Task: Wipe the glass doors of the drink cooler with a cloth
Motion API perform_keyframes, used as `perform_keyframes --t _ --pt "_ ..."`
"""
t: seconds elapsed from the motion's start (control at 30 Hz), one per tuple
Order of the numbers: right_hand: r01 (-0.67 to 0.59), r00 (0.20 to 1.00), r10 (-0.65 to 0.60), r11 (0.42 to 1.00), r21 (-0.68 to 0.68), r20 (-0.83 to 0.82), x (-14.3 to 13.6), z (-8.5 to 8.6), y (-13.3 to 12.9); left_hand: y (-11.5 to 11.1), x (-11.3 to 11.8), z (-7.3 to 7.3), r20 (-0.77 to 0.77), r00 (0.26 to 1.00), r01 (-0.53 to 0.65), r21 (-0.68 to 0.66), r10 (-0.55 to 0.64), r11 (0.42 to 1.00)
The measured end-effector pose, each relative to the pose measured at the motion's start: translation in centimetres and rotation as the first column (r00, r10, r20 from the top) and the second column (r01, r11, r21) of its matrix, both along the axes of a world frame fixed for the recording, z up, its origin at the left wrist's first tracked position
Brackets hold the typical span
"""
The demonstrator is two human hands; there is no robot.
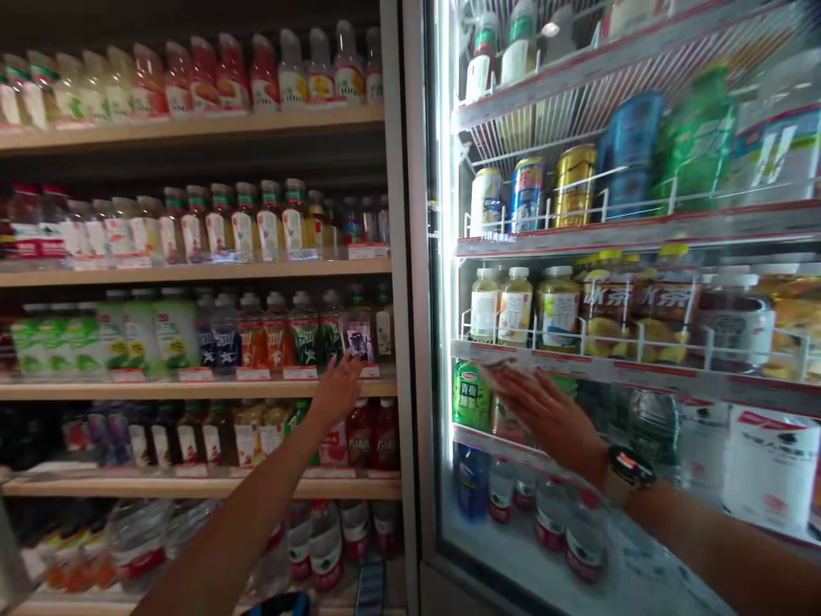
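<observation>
My left hand [339, 392] reaches to the wooden shelf of drinks, its fingers raised and slightly apart in front of a dark bottle [357, 332] near the shelf's right end. Whether the fingertips touch the bottle is unclear. On the right, my right hand [545, 411] lies flat with fingers stretched out against the glass door [641, 556] of the lit cooler. A pale, blurred patch [513, 366] shows along its fingertips; I cannot make out whether it is a cloth or a reflection. A green can [471, 395] stands behind the glass beside the fingers.
A metal frame [410, 299] divides the shelves from the cooler. Juice bottles [237, 77] line the upper wooden shelf [192, 128]. Cans [575, 184] and bottles [558, 308] fill the cooler's wire racks. A dark watch [630, 469] is on my right wrist.
</observation>
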State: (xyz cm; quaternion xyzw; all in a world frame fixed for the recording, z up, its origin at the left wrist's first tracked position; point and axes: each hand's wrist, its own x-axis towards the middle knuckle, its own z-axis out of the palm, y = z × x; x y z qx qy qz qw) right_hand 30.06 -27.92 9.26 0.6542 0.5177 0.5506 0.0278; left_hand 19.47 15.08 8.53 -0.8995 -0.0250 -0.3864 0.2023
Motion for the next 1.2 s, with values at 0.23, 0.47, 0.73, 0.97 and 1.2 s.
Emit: perform_keyframes --t 0.23,0.47,0.73,0.97,1.2 --pt "-0.020 1.000 0.023 0.991 -0.134 0.016 0.6 -7.3 -0.9 5.2 2.5 6.2 -0.250 0.959 0.145 0.042 -0.130 0.988" --pt "-0.032 0.999 0.026 0.987 -0.160 -0.039 0.8 -7.6 -1.1 3.4 -0.1 9.8 0.268 0.963 0.028 -0.093 -0.002 0.995" --pt "-0.102 0.993 0.115 0.913 -0.396 0.009 -0.2 -9.4 -9.3 -11.0 -6.4 0.8 0.078 0.880 0.440 0.239 -0.469 0.866" --pt "0.193 0.981 -0.193 0.981 -0.004 -0.016 -0.1 1.1 -21.2 -26.5 -6.8 -1.7 0.047 0.589 0.776 0.244 -0.807 0.581" --pt "0.046 0.980 -0.065 0.993 -0.106 -0.189 -1.4 -6.7 -24.5 -42.4 -1.1 1.1 0.158 0.331 0.928 0.127 -0.930 0.351"
